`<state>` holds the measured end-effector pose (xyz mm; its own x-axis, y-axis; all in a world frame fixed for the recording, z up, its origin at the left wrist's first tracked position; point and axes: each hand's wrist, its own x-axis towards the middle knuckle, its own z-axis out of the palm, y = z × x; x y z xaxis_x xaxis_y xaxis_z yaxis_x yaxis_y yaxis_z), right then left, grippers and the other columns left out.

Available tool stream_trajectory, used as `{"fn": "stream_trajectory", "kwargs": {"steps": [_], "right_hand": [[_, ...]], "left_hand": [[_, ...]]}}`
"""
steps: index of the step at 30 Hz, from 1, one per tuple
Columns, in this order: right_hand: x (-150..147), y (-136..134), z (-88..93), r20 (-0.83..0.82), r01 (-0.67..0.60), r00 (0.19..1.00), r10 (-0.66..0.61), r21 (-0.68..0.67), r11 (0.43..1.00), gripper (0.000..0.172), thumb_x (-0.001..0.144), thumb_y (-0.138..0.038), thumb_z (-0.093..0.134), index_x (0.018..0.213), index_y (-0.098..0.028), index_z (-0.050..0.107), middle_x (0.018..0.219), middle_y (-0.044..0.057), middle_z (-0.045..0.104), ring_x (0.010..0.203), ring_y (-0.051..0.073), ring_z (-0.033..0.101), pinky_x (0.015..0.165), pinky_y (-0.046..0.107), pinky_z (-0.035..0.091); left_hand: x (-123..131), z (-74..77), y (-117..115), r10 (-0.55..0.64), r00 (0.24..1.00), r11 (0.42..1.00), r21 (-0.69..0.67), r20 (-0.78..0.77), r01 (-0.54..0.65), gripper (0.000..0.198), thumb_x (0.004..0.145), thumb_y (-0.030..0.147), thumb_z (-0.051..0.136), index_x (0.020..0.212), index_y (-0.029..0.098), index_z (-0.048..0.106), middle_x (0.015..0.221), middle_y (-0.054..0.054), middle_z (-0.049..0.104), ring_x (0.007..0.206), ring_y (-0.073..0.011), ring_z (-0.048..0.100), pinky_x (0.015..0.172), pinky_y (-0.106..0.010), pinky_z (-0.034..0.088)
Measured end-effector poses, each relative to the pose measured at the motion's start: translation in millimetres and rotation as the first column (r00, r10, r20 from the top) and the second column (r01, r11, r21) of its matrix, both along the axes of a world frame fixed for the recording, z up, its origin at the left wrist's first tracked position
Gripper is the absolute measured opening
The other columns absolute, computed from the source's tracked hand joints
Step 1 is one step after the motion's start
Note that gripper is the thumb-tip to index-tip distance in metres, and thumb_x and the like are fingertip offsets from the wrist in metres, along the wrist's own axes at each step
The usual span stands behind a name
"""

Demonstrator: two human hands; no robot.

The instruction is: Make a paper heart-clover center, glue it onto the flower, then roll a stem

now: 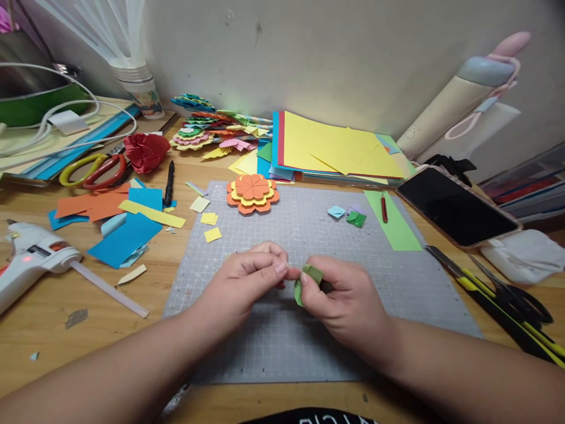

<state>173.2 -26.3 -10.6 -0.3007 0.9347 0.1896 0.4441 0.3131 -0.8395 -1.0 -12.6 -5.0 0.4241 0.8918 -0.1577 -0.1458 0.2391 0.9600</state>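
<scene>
Over the cutting mat (247,353), my right hand (342,291) pinches a small folded piece of green paper (313,272) between thumb and fingers. My left hand (253,277) is closed right beside it, thumb pressed against the fingers, fingertips nearly meeting those of the right hand. Whether anything sits in the left pinch is hidden. Beyond the hands lies a layered orange and yellow paper flower (252,193). Small folded pieces in light blue (336,211) and dark green (356,218) rest to its right. A few yellow paper squares (212,235) lie left of the hands.
A glue gun (39,259) with its stick lies at left, near blue paper scraps (128,238) and scissors (103,169). Coloured sheets (335,144) and paper flowers (194,138) line the wall. At right are a phone (457,203), a yellow-black cutter (498,306) and black scissors (521,300).
</scene>
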Motion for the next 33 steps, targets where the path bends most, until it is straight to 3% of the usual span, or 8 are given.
{"fn": "stream_trajectory", "kwargs": {"steps": [3,5,9,12,14,23,33], "right_hand": [[1,-1,-0.5,0.041,0.029,0.999,-0.031,0.049,0.998,0.034,0.085,-0.017,0.049,0.055,-0.02,0.033,0.053,-0.007,0.029,0.048,0.008,0.028,0.047,0.024,0.026],[1,0,-0.3,0.003,0.035,0.999,-0.035,0.028,0.999,0.033,0.086,-0.018,0.049,0.056,-0.02,0.036,0.053,-0.006,0.031,0.048,0.008,0.03,0.047,0.024,0.027],[2,3,0.0,-0.201,-0.102,0.978,0.061,-0.2,0.974,0.03,0.091,-0.027,0.048,0.063,-0.02,0.048,0.055,-0.005,0.045,0.048,0.009,0.043,0.047,0.023,0.035],[3,3,0.3,-0.383,-0.217,0.922,0.058,-0.387,0.896,0.03,0.095,-0.033,0.044,0.069,-0.02,0.053,0.057,-0.004,0.051,0.049,0.01,0.048,0.048,0.022,0.039],[4,2,0.7,-0.444,-0.255,0.895,0.042,-0.431,0.866,0.03,0.095,-0.032,0.043,0.071,-0.019,0.055,0.058,-0.003,0.053,0.05,0.01,0.049,0.049,0.022,0.04],[4,1,5.2,-0.357,-0.226,0.931,0.073,-0.41,0.883,0.031,0.093,-0.03,0.045,0.064,-0.019,0.053,0.053,-0.004,0.049,0.049,0.01,0.046,0.049,0.023,0.039],[5,-1,5.0,-0.267,-0.217,0.954,0.136,-0.303,0.928,0.029,0.091,-0.024,0.045,0.064,-0.019,0.051,0.056,-0.003,0.05,0.05,0.01,0.047,0.048,0.022,0.039]], "left_hand": [[-1,1.0,-2,-0.016,0.996,0.992,0.126,-0.09,0.027,0.026,0.086,0.032,0.058,0.071,0.019,0.073,0.082,-0.002,0.047,0.085,-0.0173,0.047,0.085,-0.032,0.037],[-2,0.9,-3,-0.012,0.994,0.991,0.133,-0.105,0.026,0.026,0.087,0.032,0.057,0.073,0.019,0.074,0.082,-0.002,0.047,0.084,-0.0175,0.046,0.084,-0.032,0.036],[-3,-0.1,-1,0.05,0.998,0.998,-0.031,-0.041,-0.052,0.021,0.083,0.033,0.061,0.076,0.019,0.076,0.084,-0.001,0.048,0.076,-0.0152,0.045,0.075,-0.029,0.037],[-4,-0.7,4,0.008,1.0,0.993,-0.118,0.009,-0.007,0.019,0.08,0.031,0.065,0.069,0.017,0.072,0.078,0.0,0.049,0.072,-0.0136,0.044,0.07,-0.027,0.036],[-4,-1.1,7,-0.031,0.999,0.991,-0.128,0.017,0.033,0.018,0.079,0.03,0.068,0.066,0.017,0.069,0.075,0.001,0.05,0.072,-0.0129,0.045,0.07,-0.026,0.035],[-4,0.2,9,-0.065,0.998,0.988,-0.138,-0.01,0.063,0.013,0.073,0.028,0.073,0.066,0.017,0.068,0.075,0.001,0.058,0.074,-0.0135,0.05,0.073,-0.027,0.037],[-6,-1.0,11,-0.125,0.992,0.982,-0.145,-0.008,0.123,0.011,0.073,0.024,0.073,0.066,0.017,0.068,0.078,0.002,0.056,0.074,-0.0116,0.05,0.072,-0.026,0.037]]}}
